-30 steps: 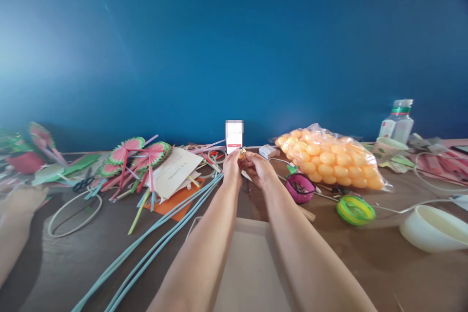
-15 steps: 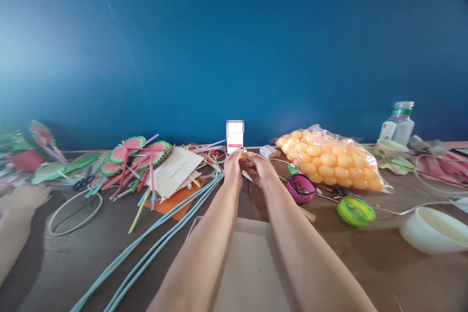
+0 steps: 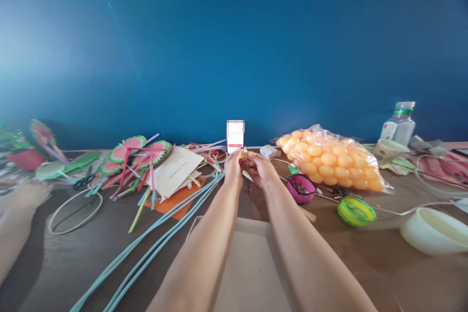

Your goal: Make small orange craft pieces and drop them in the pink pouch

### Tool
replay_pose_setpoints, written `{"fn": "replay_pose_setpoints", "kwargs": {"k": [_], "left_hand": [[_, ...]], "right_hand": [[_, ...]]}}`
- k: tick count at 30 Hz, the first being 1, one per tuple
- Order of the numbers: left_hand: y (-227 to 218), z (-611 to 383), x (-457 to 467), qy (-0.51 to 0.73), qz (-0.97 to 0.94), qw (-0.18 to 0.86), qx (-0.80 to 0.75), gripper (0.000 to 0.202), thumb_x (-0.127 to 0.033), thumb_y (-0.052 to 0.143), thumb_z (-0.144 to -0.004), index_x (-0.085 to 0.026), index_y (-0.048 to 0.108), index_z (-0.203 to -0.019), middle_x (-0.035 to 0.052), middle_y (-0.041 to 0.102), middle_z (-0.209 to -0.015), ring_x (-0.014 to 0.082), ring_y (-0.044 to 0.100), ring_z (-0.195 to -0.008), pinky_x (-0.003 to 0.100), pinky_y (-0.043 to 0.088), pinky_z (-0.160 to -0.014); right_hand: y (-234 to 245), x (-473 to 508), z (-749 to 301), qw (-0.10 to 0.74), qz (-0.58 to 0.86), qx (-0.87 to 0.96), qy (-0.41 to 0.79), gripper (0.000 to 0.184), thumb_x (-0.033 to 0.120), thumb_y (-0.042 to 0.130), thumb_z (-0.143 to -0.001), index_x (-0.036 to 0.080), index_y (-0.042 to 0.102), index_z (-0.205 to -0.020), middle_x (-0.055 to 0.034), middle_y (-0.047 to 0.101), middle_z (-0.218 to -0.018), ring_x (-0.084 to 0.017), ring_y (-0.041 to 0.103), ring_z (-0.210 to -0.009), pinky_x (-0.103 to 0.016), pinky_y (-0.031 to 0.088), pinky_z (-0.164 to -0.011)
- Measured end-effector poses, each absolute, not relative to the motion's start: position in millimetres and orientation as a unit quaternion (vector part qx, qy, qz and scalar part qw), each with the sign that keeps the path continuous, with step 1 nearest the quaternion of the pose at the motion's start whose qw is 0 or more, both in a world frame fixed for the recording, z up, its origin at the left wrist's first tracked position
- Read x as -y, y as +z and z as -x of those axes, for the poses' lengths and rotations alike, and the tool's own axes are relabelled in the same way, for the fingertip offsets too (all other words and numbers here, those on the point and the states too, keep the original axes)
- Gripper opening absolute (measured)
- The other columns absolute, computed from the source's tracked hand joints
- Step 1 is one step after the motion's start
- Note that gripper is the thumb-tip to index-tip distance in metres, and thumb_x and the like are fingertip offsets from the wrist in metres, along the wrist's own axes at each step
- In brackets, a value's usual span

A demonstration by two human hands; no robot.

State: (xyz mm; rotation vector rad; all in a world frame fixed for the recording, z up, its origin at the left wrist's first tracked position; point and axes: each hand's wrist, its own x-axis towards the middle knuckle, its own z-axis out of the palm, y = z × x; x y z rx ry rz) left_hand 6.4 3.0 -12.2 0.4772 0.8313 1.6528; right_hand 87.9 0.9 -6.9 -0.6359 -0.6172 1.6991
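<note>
Both my arms reach forward to the far side of the table. My left hand (image 3: 233,168) and my right hand (image 3: 260,166) meet there, fingers pinched around a small yellow piece (image 3: 243,152), too small to name. Just behind them a phone (image 3: 235,137) with a lit screen stands against the blue panel. Below my forearms lies a shallow beige tray (image 3: 252,253). Light-blue tubes (image 3: 157,231) run past my left hand toward the front edge. Right of my right hand is a small purple pouch (image 3: 301,189) with dark bits inside.
Watermelon-patterned paper fans (image 3: 153,153) and papers (image 3: 173,173) lie at left, near a white cable loop (image 3: 75,212). A clear bag of orange balls (image 3: 331,158), a green-yellow coil (image 3: 356,211), a white bowl (image 3: 420,234) and a bottle (image 3: 400,124) are at right. Another person's hand (image 3: 31,197) works far left.
My hands keep nearly the same position, still pinching the small yellow piece. The other person's hand at far left has shifted slightly.
</note>
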Motion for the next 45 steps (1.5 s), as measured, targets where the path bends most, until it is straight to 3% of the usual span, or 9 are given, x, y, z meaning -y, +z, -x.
{"fn": "replay_pose_setpoints", "kwargs": {"k": [36, 45], "left_hand": [[-16.8, -6.5, -5.1, 0.721, -0.269, 0.528, -0.358, 0.025, -0.036, 0.074, -0.073, -0.013, 0.066, -0.074, 0.001, 0.061, -0.061, 0.0094, 0.054, -0.051, 0.023, 0.045, -0.057], [-17.4, -6.8, -3.6, 0.721, -0.28, 0.531, -0.346, 0.028, -0.038, 0.076, -0.071, -0.013, 0.064, -0.071, 0.0002, 0.058, -0.057, 0.0099, 0.053, -0.048, 0.024, 0.044, -0.055]], "right_hand": [[-8.3, -2.8, -84.3, 0.598, 0.321, 0.33, 0.656, 0.028, 0.022, 0.084, -0.063, 0.017, 0.056, -0.066, 0.0044, 0.049, -0.052, -0.004, 0.034, -0.042, -0.014, 0.02, -0.033], [-6.4, -1.6, -84.5, 0.588, 0.298, 0.329, 0.676, 0.028, 0.019, 0.083, -0.062, 0.015, 0.062, -0.079, 0.0035, 0.056, -0.06, -0.003, 0.036, -0.043, -0.012, 0.021, -0.033]]}}
